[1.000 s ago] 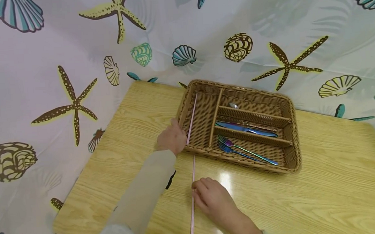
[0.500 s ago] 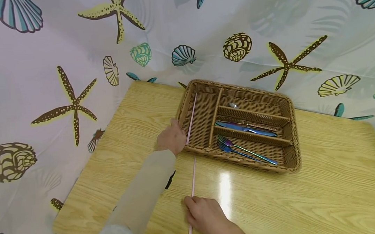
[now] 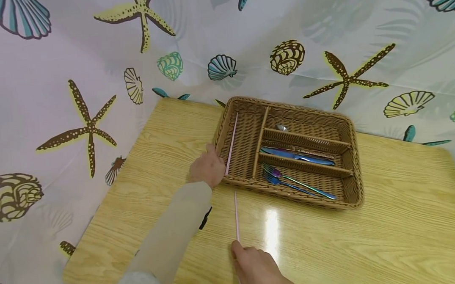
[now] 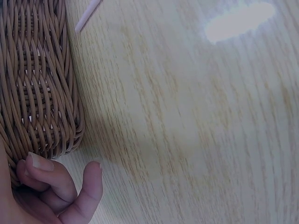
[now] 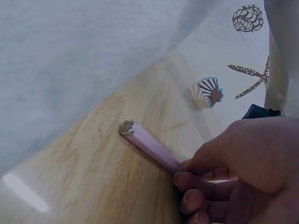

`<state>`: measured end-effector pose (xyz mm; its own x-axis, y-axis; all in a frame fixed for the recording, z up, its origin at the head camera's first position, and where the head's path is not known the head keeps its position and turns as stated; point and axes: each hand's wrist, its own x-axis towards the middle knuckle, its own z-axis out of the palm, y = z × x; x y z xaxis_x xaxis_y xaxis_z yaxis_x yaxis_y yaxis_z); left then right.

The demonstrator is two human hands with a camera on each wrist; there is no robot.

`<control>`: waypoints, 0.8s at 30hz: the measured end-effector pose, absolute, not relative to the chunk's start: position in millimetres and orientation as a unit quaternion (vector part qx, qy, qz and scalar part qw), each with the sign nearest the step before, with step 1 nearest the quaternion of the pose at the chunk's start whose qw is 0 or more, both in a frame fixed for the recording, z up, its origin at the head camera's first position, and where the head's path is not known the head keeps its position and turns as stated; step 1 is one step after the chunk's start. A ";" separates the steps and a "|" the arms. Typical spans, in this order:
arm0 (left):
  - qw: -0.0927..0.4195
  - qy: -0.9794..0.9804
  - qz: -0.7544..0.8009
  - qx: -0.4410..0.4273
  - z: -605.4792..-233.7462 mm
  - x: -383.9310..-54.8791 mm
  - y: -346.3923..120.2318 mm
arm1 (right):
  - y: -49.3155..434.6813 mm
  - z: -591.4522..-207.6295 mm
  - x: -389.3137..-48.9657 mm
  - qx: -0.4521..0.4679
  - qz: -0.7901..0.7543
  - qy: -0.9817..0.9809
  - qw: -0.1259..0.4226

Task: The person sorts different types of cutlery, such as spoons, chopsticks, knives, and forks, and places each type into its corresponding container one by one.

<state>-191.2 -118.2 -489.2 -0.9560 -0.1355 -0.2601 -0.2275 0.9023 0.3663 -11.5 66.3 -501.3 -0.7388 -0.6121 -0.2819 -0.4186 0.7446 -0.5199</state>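
A brown wicker cutlery tray [image 3: 257, 184] sits toward the back of the wooden table. At its front left corner my left hand [image 3: 207, 167] grips the woven rim; fingers [image 4: 60, 182] curl against the wicker in the left wrist view. My right hand [image 3: 257, 267] pinches a slim pink chopstick [image 3: 236, 218] near its thicker end. That chopstick points away from me, its far tip just short of the tray's front wall. In the right wrist view its blunt end [image 5: 128, 127] looks silvery and glittery. A second pink chopstick [image 3: 232, 146] lies lengthwise in the tray's left compartment.
Right of the divider, the tray has three compartments: a spoon [image 3: 281, 127] at the back, knives [image 3: 312, 158] in the middle, forks [image 3: 305, 187] in front. A curtain [image 3: 184, 29] printed with shells and starfish hangs behind and left of the table [image 3: 402, 219].
My right hand has moved toward me along the chopstick, now pinching it closer to the near end. The chopstick's far tip has drawn slightly back from the tray. My left hand stays put.
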 end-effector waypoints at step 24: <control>0.121 0.967 0.206 -0.092 -486.8 -190.5 -118.4 | 136.0 -514.6 -13.8 -0.434 -0.260 0.862 0.024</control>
<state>-190.5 -118.4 -486.8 -0.9536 -0.1280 -0.2726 -0.2281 0.8980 0.3762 -13.8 136.0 -514.6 -0.6228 -0.7606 0.1834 -0.7353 0.4889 -0.4694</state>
